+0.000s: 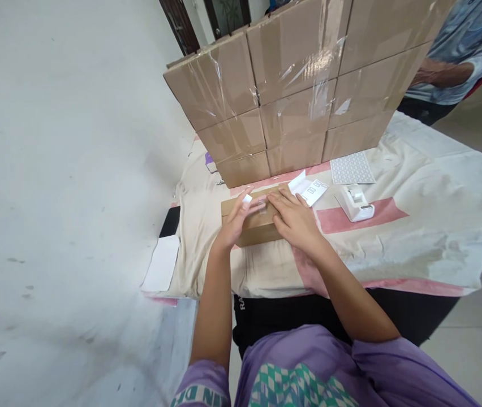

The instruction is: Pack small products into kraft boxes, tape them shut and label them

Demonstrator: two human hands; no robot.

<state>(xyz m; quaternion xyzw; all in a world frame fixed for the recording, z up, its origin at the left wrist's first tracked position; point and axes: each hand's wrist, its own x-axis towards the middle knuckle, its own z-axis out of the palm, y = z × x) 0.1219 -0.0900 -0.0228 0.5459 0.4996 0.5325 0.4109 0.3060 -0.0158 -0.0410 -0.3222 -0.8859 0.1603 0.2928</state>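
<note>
A small brown cardboard box [260, 236] lies on the cloth-covered table in front of me. My left hand [236, 219] is at the box's left part, fingers stretched and apart. A small white piece [247, 199], like a sticker, shows at one of its digits; whether it is stuck there or lightly held I cannot tell. My right hand [296, 219] lies flat on the box's top right, fingers extended. Just behind that hand sits a folded white paper with printed boxes [315, 192]. A white tape dispenser [355, 203] stands farther right.
Taped cardboard boxes [296, 90] form a tall stack behind the work spot. A sheet of round labels [352, 168] lies near its base. At the left edge are a black flat object [170, 221] and white paper [162, 263], beside a wall [75, 169]. Another person's arm [444, 73] shows at right.
</note>
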